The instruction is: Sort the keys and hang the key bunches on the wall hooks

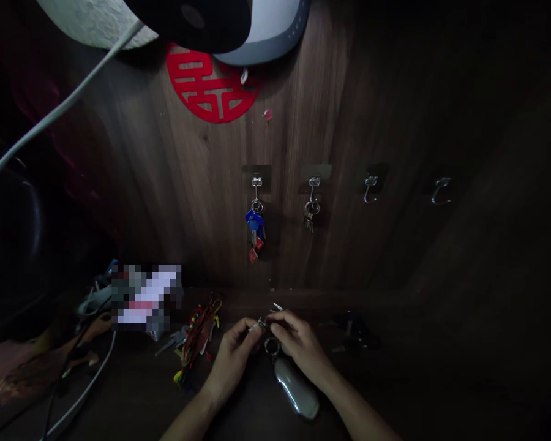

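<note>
Low in the middle, my left hand (pixel 239 344) pinches a small metal key (pixel 261 323) between thumb and fingers. Close beside it, my right hand (pixel 298 340) is closed, its thumb and forefinger at the same small bunch. A thin metal key (pixel 278 307) sticks out above the right fingertips. Below the fingers shows a metal key ring (pixel 272 347), with a shiny silver car key fob (pixel 297 389) on it, lying under my right wrist. The fingers partly hide how the keys join the ring.
On the wooden wall hang keys with blue and red tags (pixel 254 222) and a smaller key bunch (pixel 310 214); two bare hooks (pixel 371 188) follow rightward. Left of my hands lie keys with colourful cords (pixel 197 337). Dark keys (pixel 356 331) lie right. A white cable (pixel 64 107) crosses upper left.
</note>
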Demonstrator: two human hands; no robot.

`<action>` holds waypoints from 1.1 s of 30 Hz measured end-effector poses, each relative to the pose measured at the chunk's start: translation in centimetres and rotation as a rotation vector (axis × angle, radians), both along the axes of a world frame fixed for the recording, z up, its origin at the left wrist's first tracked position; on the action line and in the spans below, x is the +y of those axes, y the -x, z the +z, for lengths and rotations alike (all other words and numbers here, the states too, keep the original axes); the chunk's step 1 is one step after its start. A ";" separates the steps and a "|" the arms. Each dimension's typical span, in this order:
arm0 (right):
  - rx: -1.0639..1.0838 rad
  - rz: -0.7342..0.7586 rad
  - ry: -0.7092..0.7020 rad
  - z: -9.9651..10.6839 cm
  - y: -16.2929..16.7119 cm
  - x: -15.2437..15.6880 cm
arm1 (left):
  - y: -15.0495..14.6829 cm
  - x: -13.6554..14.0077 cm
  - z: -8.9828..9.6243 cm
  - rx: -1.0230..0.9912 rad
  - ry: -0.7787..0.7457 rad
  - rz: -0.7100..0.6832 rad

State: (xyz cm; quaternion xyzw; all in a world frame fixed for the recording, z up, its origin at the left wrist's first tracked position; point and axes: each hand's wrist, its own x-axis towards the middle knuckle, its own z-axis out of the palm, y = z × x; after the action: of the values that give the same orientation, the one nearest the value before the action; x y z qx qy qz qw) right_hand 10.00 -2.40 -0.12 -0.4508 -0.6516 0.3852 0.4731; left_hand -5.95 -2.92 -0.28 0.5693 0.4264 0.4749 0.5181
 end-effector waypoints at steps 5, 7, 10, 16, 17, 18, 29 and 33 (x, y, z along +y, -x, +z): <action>-0.040 -0.019 -0.150 1.1 0.1 -0.5 | -0.1 -0.1 0.0 0.003 0.007 -0.060; -0.061 -0.021 -0.166 1.3 0.2 -0.6 | -0.2 -0.1 -0.1 0.001 0.009 -0.080; -0.080 -0.056 -0.187 1.3 0.1 -0.6 | -0.3 -0.1 -0.3 0.005 0.025 -0.082; -0.008 -0.190 -0.181 0.9 0.1 -0.5 | 0.2 0.3 -0.9 0.062 -0.015 0.015; 0.004 -0.210 -0.180 0.8 0.1 -0.5 | 0.4 0.4 -1.0 0.094 -0.033 0.037; 0.012 -0.228 -0.185 0.6 0.0 -0.5 | 0.6 0.4 -1.1 0.137 -0.056 0.056; 0.000 -0.436 -0.327 4.1 -2.5 1.0 | 0.5 0.5 -2.3 0.518 -0.200 -0.021; 0.035 -0.499 -0.424 9.0 -3.9 2.9 | 0.5 0.6 -2.3 0.558 -0.201 -0.034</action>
State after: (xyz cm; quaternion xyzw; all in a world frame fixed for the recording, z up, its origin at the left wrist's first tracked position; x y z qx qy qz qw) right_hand 13.92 0.51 8.91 -0.4812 -0.5783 0.1209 0.6476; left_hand -6.48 -2.34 -2.54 0.7333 0.4937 0.3312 0.3299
